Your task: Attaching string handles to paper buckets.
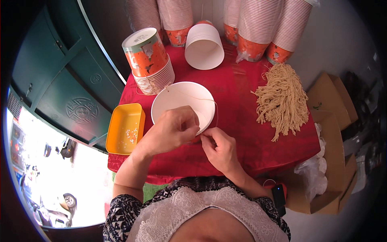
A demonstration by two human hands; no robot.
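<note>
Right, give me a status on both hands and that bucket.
Left hand over mouth of white bucket; right hand at its near rim. Beige string across the opening. Yellow tray close by, left.

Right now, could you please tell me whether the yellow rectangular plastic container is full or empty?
Nearly empty: the yellow rectangular plastic container shows mostly bare bottom, with only small pale and reddish bits scattered there.

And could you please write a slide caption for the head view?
Left hand over a white bucket, right hand at its edge, beige cords nearby.
</note>
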